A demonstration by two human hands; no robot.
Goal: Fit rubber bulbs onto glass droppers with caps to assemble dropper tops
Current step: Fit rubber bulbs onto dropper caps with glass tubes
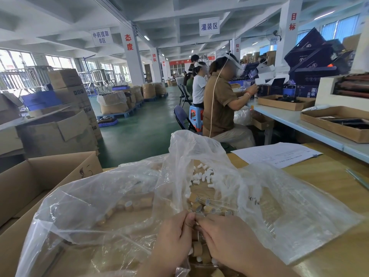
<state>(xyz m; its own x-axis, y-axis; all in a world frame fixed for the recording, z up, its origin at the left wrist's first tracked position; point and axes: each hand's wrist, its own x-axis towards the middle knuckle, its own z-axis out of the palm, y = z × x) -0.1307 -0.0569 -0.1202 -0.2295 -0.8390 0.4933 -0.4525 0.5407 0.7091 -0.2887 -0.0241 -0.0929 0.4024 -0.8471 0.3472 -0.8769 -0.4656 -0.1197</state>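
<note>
Tabletop (329, 206) across 3 to 5 o'clock of the view, wood-toned, partly under plastic. Open cardboard box (30, 186) at 8 to 9 o'clock. Big clear bag (199, 152) over the middle, crumpled, mouth standing up toward 12 o'clock. Printed paper (275, 154) at 2 o'clock, flat, just beyond the bag. Workers (219, 100) seated farther off at 1 o'clock, at another bench.

Left hand (171, 236) at 6 o'clock, fingers curled, thumb and fingertips pinching. Right hand (225, 236) at its 3 o'clock, likewise curled, tips meeting the left's. Between the tips, a small pale part (196, 222), mostly hidden; bulb or cap, cannot tell which.

Caps (196, 206), tan, heaped inside the bag at 12 o'clock of the hands, near; some with glass droppers (219, 204) attached. More caps below the wrists at 6 o'clock. Bulbs (203, 174), white, loose in a pile beyond the caps, also inside the bag.

Judged step: pressing one bulb into one cap, mid-fit, with most of the stock seemingly not yet joined. Next: likely needs a firm squeeze to seat the bulb, then setting the finished top clear of the loose stock, then a reach toward 12 o'clock for a fresh bulb and cap. Worth minding: thin glass, and slack plastic prone to snagging fingers.
</note>
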